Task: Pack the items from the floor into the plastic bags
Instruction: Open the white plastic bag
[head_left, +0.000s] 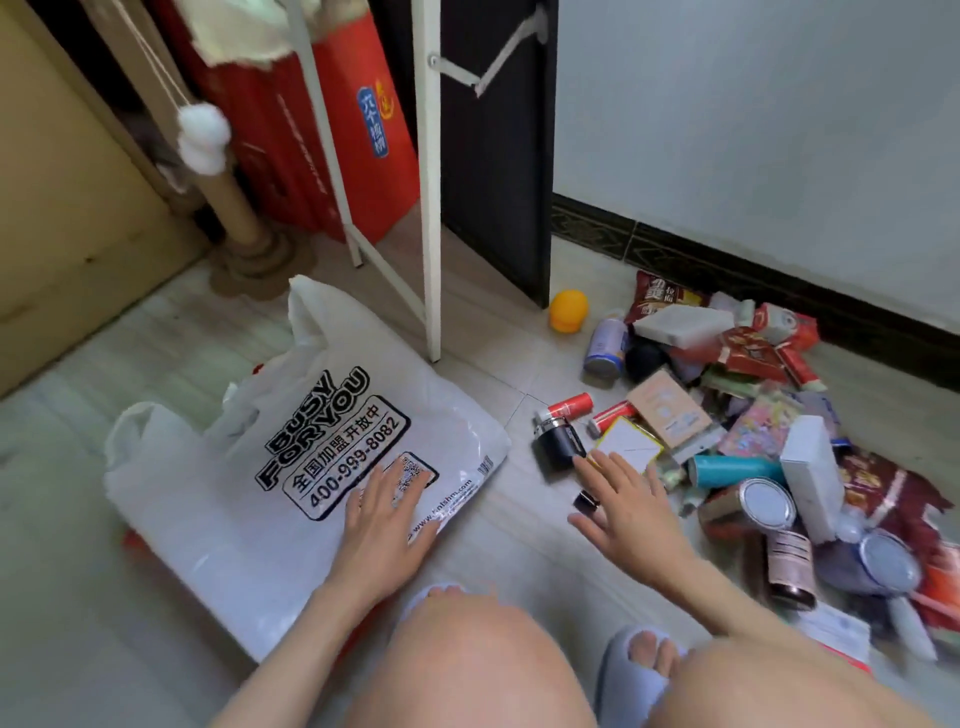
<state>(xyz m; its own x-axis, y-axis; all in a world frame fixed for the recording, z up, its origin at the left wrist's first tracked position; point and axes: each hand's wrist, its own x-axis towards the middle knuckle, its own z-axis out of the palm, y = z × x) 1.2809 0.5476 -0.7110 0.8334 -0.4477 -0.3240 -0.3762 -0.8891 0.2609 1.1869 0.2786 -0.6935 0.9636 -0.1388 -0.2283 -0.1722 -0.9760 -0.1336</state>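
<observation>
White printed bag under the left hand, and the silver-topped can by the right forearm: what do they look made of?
The white printed carrier bag looks like thin plastic film: slightly glossy, translucent, creased, with red showing through at its edges. The silver-topped can looks like metal: its round lid is bright and reflective with a raised rim; its reddish side may be a paper label or print, too blurred to tell.

Bag (291, 467): thin white plastic, creased, slight sheen, black print. Floor (483, 374): pale tiles, smooth, matt. Cans (768, 503): metal, shiny silver ends. Teal bottle (735, 470): smooth, satin. Snack packets (753, 353): glossy red film, crinkled. Box (670, 410): brown cardboard, matt. Yellow cup (569, 310): smooth plastic. Post (244, 208): rough cardboard. Slipper (628, 675): soft matt foam.
</observation>
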